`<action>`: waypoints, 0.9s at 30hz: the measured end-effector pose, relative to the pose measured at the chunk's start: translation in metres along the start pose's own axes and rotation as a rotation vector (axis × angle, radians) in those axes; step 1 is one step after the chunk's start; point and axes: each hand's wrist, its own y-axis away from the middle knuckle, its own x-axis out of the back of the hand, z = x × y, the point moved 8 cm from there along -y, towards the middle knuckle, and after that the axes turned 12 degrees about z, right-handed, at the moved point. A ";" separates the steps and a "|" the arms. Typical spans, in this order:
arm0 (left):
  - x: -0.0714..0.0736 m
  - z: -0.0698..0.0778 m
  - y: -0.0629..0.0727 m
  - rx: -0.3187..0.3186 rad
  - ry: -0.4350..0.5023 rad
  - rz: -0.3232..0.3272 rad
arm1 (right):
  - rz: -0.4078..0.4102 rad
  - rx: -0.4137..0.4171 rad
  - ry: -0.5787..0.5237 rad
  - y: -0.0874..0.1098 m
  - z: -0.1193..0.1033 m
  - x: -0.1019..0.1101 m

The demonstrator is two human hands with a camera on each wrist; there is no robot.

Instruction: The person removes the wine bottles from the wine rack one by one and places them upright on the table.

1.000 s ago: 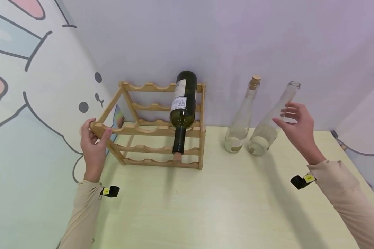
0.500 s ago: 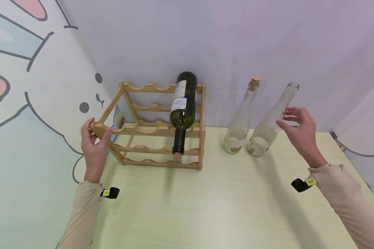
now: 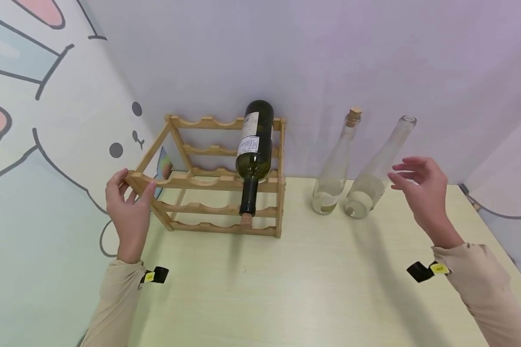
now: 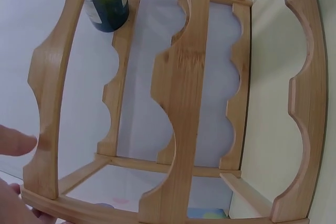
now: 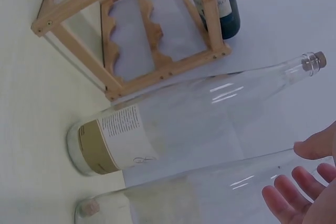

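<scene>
Left hand (image 3: 130, 217) pinches near corner of wooden rack (image 3: 191, 183), thumb over rail. Right hand (image 3: 427, 195) released, fingers loosely bent, lower and farther from uncorked clear bottle (image 3: 379, 161) than second ago. Corked clear bottle (image 3: 335, 168) just beyond that, toward left hand; its white-and-gold label (image 5: 118, 140) bears fine print, unreadable. Dark bottle (image 3: 260, 125) lies atop rack between hands, corked neck toward person; white labels, print too small.

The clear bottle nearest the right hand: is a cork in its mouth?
No, this clear bottle has an open mouth, nothing plugging it.
</scene>
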 end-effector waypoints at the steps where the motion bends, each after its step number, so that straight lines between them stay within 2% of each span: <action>1: 0.001 0.001 0.001 -0.002 0.004 0.007 | -0.011 0.001 -0.027 0.003 -0.002 -0.002; 8: 0.004 0.011 0.006 -0.018 -0.012 0.039 | -0.128 0.050 -0.118 0.020 -0.018 -0.024; 11: 0.004 0.018 0.008 -0.055 -0.035 0.048 | -0.175 0.065 -0.103 0.028 -0.024 -0.033; 14: 0.003 0.032 0.013 -0.104 -0.049 0.057 | -0.215 0.073 -0.049 0.035 -0.027 -0.041; 17: 0.001 0.053 0.020 -0.159 -0.042 0.052 | -0.253 0.082 -0.009 0.041 -0.029 -0.049; 22: -0.007 0.082 0.033 -0.262 -0.008 -0.002 | -0.295 0.096 0.015 0.049 -0.030 -0.062; 27: -0.019 0.096 0.042 -0.357 -0.026 -0.108 | -0.327 0.126 0.114 0.057 -0.026 -0.073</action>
